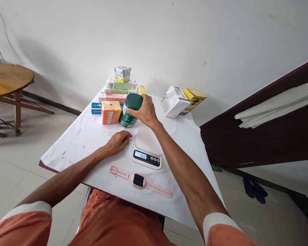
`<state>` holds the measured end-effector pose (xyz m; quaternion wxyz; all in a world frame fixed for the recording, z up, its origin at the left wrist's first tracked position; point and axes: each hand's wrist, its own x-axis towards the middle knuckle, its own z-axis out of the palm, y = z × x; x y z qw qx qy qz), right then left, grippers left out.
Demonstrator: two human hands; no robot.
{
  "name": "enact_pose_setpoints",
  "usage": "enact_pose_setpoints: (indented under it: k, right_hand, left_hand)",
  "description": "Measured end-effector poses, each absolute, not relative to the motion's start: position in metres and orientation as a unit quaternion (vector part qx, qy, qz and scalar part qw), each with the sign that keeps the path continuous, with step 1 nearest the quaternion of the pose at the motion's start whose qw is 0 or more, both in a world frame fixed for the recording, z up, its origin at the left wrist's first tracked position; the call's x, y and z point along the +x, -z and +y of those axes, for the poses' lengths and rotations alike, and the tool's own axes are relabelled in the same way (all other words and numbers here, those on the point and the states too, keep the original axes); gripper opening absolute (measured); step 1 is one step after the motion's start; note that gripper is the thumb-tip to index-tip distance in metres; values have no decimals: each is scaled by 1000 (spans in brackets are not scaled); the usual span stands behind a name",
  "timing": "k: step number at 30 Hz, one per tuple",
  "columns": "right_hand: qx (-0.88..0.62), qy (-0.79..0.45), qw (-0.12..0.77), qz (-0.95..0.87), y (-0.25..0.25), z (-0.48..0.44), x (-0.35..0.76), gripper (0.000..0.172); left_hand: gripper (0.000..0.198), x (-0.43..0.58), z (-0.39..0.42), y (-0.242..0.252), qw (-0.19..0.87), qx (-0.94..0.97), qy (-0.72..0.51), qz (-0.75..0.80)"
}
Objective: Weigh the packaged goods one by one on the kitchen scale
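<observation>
My right hand [145, 111] grips a green jar [127, 118] with a dark green lid near its top. The jar leans slightly, beside an orange pack [111, 113]; whether its base touches the table I cannot tell. Resting on the white cloth, my left hand [118, 141] holds nothing, its fingers loosely bent, just left of the scale. The white kitchen scale [147, 140] has nothing visible on its platform, and its lit display [140, 155] seems to read 363. A pink smartwatch [138, 180] lies face up with its strap spread, in front of the scale.
Behind the jar are several stacked boxes [121, 84] and a blue box [96, 108]. At the back right, a white box [175, 101] leans against a yellow box [194, 97]. The white-covered table [92, 136] stands near a wall. A round wooden table [10, 77] is at left.
</observation>
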<state>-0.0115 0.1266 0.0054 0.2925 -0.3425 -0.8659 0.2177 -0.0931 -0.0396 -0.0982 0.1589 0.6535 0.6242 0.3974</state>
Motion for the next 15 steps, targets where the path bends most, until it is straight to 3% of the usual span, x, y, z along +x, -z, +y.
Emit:
enact_pose_setpoints:
  k: [7,11,13,15]
  right_hand:
    - [-302,-265,224,-888,-14,130,-8,118]
    - [-303,-252,336,-855,-19,170,37,99]
    - [-378,-192,414,-805,-18,201,65,90]
    - [-487,-138,460,-730,-13,232,89,92]
  left_hand:
    - [20,-95,-41,94,160,659,-398,618]
    - [21,-95,-42,92,161,666,-394,613]
    - [21,-94,-43,90,162,668,-392,612]
    - [21,-93,-43,89,164,669,-388,612]
